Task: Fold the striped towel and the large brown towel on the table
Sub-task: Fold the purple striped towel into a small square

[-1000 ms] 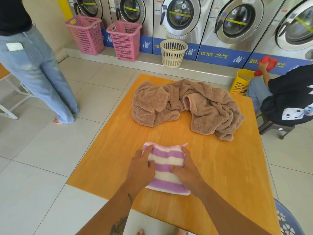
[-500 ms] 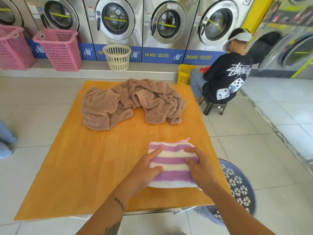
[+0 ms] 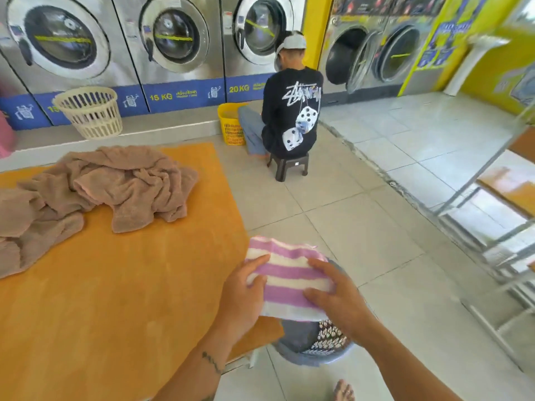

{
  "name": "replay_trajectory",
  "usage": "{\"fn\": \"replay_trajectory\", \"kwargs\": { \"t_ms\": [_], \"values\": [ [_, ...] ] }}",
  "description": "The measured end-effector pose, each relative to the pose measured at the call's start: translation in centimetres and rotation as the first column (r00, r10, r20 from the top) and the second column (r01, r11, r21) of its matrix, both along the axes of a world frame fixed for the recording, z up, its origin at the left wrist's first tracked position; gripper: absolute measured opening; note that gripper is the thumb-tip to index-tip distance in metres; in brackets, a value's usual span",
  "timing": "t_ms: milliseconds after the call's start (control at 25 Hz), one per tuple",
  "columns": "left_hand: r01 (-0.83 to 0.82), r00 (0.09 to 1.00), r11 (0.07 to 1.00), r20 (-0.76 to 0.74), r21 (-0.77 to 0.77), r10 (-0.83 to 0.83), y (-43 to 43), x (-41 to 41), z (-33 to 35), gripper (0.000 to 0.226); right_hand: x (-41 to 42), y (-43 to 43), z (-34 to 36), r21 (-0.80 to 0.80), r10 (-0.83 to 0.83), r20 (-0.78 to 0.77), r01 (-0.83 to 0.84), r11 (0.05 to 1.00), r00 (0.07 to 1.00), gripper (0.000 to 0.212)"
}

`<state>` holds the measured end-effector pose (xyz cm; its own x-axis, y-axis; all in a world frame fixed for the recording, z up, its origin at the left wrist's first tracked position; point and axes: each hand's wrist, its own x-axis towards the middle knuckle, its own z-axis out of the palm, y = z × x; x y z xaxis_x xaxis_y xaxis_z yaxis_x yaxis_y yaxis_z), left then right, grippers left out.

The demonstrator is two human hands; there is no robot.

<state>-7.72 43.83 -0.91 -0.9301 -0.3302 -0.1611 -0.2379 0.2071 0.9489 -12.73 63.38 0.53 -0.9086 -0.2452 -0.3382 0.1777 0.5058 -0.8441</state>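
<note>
The striped towel (image 3: 286, 274) has moved off the table (image 3: 115, 285), gripped between left hand (image 3: 243, 296) and right hand (image 3: 338, 299).

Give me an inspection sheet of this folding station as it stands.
Surface: orange wooden table.
Job's things: folded purple-and-white striped towel held over the table's right edge, above a grey plastic basket; large brown towel crumpled on the table.
Clutter: nothing seen.
Grippers: left hand and right hand both grip the striped towel.
Cables: nothing seen.
Surroundings: steel washing machines, cream basket, yellow basket, seated person.
</note>
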Motion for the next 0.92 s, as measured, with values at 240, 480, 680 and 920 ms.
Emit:
{"fn": "replay_trajectory", "kwargs": {
  "t_ms": [240, 480, 680, 920],
  "values": [
    [0.072, 0.971, 0.991, 0.236, -0.112, -0.044, 11.8, -9.3, -3.0, 0.047, -10.9, 10.5, -5.0, 0.254, 0.174, -0.023, -0.162, 0.953, 0.985, 0.062],
    [0.140, 0.888, 0.983, 0.455, -0.122, -0.070, 15.4, -14.3, -10.0, 0.058, -15.6, 13.3, -12.3, 0.359, 0.305, 0.096, -0.319, 0.877, 0.948, 0.064],
    [0.127, 0.822, 0.974, 0.570, -0.186, 0.002, 15.7, -17.1, -28.3, 0.052, -18.5, 12.4, -30.3, 0.349, 0.299, 0.301, -0.396, 0.849, 0.906, 0.069],
    [0.097, 0.731, 0.971, 0.677, -0.219, 0.079, 13.5, -17.8, -48.1, 0.045, -20.6, 9.7, -50.7, 0.332, 0.334, 0.433, -0.493, 0.804, 0.837, 0.068]
  ]
}}
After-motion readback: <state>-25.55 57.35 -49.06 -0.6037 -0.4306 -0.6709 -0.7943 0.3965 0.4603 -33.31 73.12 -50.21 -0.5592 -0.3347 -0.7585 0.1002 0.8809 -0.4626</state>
